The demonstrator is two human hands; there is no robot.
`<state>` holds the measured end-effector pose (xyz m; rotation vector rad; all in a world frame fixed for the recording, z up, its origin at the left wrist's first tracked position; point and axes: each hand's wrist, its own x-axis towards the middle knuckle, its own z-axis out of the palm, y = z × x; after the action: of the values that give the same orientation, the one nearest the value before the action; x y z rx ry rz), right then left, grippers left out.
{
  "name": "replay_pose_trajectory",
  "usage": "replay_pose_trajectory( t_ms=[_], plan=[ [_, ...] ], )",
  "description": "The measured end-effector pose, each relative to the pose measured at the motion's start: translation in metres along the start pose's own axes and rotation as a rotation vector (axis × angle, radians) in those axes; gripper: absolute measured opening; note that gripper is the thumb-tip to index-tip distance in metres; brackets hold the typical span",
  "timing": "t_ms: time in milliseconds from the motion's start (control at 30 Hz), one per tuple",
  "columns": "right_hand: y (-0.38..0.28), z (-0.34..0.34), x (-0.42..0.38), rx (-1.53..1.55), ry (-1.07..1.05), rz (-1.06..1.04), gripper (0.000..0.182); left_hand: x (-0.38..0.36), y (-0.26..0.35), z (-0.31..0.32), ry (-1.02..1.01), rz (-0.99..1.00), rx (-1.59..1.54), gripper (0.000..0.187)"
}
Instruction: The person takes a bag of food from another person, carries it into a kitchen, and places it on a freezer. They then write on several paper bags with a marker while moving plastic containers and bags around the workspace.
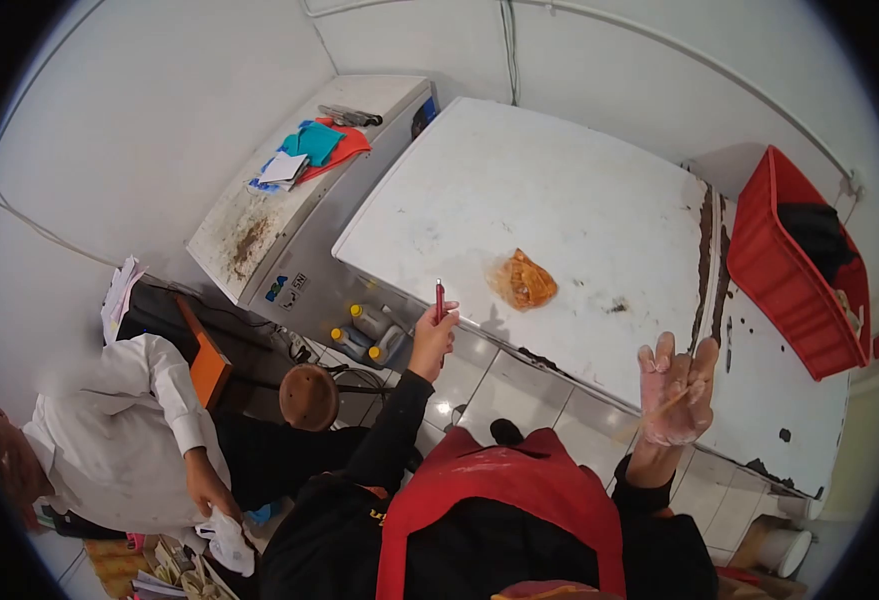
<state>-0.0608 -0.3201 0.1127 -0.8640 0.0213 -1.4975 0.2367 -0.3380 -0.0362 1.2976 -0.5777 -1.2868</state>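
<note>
My left hand [433,335] is closed round a red pen [439,300], which points up near the front edge of the white freezer top [559,190]. To the right, my right hand [676,390] is raised in a clear plastic glove with its fingers apart, and nothing shows in its grip. A clear plastic bag with something orange [524,280] in it lies on the freezer top between and beyond my hands, touched by neither.
A red crate [794,270] holding dark cloth stands at the right. Another freezer [309,160] at the left bears cloths and papers. A person in a white shirt [119,430] sits at the left, near a round stool [309,396] and yellow-capped bottles [371,322].
</note>
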Motion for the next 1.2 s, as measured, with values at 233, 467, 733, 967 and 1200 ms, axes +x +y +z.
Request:
replay_pose_trajectory(
  t_ms=[233, 467, 733, 967, 1200],
  plan=[
    [0.040, -0.039, 0.020, -0.647, 0.239, -0.005, 0.014, 0.076, -0.014, 0.011, 0.034, -0.042, 0.192, 0.029],
    [0.143, -0.103, 0.097, -1.442, -0.053, 0.181, 0.009, 0.179, -0.056, 0.019, 0.108, 0.059, 0.677, 0.051],
    [0.207, -0.132, 0.157, -1.535, -0.507, 0.387, 0.014, 0.152, -0.018, 0.023, -0.004, -0.278, 0.253, 0.033],
    [0.232, -0.136, 0.155, -1.584, -0.645, 0.441, 0.014, 0.173, -0.013, 0.025, -0.024, -0.208, 0.774, 0.039],
    [0.218, -0.126, 0.159, -1.742, -0.501, 0.471, 0.016, 0.167, 0.011, 0.022, -0.314, -0.198, 0.270, 0.042]
  ],
)
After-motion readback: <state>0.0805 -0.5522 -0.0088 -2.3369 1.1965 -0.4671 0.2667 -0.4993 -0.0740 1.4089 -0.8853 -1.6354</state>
